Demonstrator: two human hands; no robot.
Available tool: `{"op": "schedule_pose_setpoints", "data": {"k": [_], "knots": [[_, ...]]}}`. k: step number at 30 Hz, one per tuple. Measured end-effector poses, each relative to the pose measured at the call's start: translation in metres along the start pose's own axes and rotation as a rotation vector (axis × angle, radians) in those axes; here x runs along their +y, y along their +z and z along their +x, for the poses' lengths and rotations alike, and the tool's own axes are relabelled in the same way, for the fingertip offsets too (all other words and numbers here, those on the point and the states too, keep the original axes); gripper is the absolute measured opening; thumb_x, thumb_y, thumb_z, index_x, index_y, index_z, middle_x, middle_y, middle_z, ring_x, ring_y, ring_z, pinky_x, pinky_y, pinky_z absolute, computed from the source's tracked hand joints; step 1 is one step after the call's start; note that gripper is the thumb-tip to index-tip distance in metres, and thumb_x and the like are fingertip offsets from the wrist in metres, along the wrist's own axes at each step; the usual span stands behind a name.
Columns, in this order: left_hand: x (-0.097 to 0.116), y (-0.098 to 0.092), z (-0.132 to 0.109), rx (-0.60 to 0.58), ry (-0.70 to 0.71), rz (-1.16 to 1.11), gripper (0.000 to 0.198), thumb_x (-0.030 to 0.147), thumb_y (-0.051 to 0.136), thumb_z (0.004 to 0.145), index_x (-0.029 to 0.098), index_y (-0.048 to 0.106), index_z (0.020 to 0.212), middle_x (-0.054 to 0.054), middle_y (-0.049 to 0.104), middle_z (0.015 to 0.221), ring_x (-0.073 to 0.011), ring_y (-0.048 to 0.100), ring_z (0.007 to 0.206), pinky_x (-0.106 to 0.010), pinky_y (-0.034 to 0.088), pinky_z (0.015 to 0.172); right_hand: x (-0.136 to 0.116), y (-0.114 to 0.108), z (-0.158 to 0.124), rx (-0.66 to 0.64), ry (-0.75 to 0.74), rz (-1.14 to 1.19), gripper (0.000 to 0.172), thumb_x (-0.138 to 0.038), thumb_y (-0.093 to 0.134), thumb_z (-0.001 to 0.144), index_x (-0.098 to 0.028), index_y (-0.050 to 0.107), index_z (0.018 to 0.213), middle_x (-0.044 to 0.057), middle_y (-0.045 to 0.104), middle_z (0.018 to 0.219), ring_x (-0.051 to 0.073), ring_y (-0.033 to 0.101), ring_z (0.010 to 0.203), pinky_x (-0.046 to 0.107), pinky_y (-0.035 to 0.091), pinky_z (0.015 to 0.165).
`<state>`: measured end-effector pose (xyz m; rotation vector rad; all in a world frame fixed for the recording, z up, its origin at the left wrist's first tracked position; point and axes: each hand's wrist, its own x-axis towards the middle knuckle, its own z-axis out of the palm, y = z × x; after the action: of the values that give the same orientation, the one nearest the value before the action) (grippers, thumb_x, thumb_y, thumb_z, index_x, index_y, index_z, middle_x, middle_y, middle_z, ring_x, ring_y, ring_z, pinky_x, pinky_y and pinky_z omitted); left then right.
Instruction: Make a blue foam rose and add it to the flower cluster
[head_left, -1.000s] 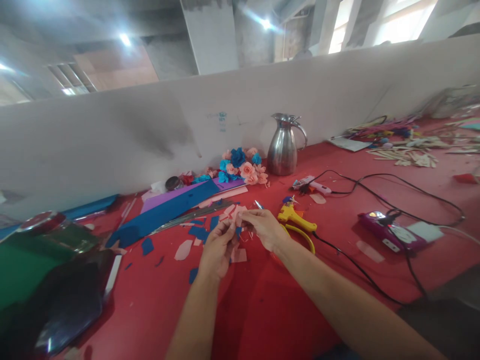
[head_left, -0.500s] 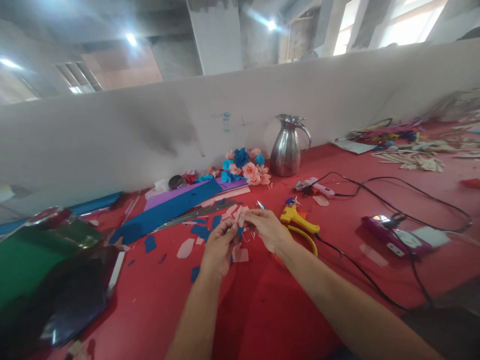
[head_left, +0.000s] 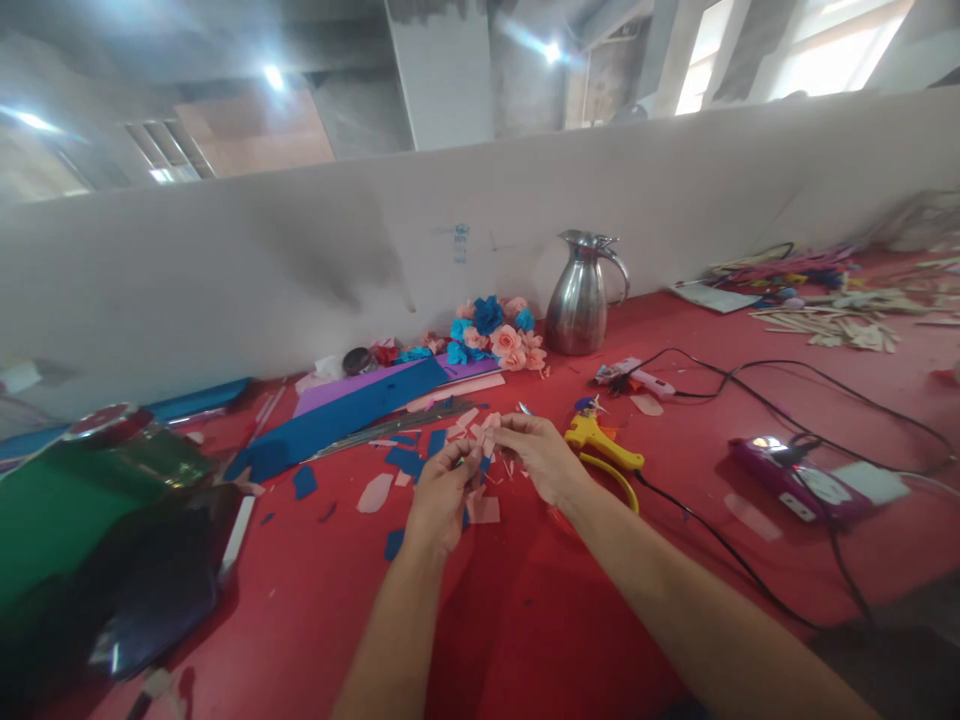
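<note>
Both my hands meet over the red table (head_left: 495,640), fingertips close together. My left hand (head_left: 442,490) pinches the lower end of a small pink paper piece (head_left: 487,432), partly hidden by the fingers. The upper edge of that same piece is between the thumb and fingers of my right hand (head_left: 544,460). Below and around them lie pink paper scraps (head_left: 374,493) and blue paper scraps (head_left: 405,461). Just right of my right hand rest a yellow glue gun (head_left: 600,440) and the yellow handle of what look like scissors (head_left: 619,478).
Behind stand a bunch of paper flowers (head_left: 502,330) and a steel jug (head_left: 579,300). Blue paper strips (head_left: 337,410) lie at left, near a green-filled jar (head_left: 120,450). Cords run right to a purple power strip (head_left: 795,475). A pink glue gun (head_left: 641,377) lies beyond.
The view has shifted slightly, so the surroundings sit a little further right. My hands keep nearly the same hold on the pink paper piece.
</note>
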<state>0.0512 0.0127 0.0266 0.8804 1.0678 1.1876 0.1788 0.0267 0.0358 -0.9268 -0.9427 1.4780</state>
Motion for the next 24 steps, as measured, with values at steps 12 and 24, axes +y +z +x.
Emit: {"op": "schedule_pose_setpoints", "data": {"k": [12, 24], "knots": [[0.0027, -0.0001, -0.0018, -0.012, 0.007, 0.011, 0.027, 0.03, 0.078, 0.055, 0.014, 0.065, 0.072, 0.004, 0.046, 0.058, -0.0048, 0.033, 0.047, -0.02, 0.025, 0.046, 0.0013, 0.0001, 0.0, 0.023, 0.001, 0.028, 0.018, -0.03, 0.073, 0.057, -0.017, 0.062, 0.059, -0.004, 0.058, 0.057, 0.007, 0.045, 0.053, 0.023, 0.034, 0.058], [0.0039, 0.0023, -0.0035, 0.005, 0.008, -0.044, 0.03, 0.034, 0.078, 0.056, 0.014, 0.065, 0.074, 0.005, 0.048, 0.055, -0.0049, 0.037, 0.047, -0.018, 0.028, 0.046, 0.0021, 0.0002, 0.0018, 0.038, -0.007, 0.065, 0.018, -0.031, 0.075, 0.056, -0.017, 0.065, 0.06, -0.003, 0.061, 0.058, 0.009, 0.049, 0.056, 0.025, 0.036, 0.061]]}}
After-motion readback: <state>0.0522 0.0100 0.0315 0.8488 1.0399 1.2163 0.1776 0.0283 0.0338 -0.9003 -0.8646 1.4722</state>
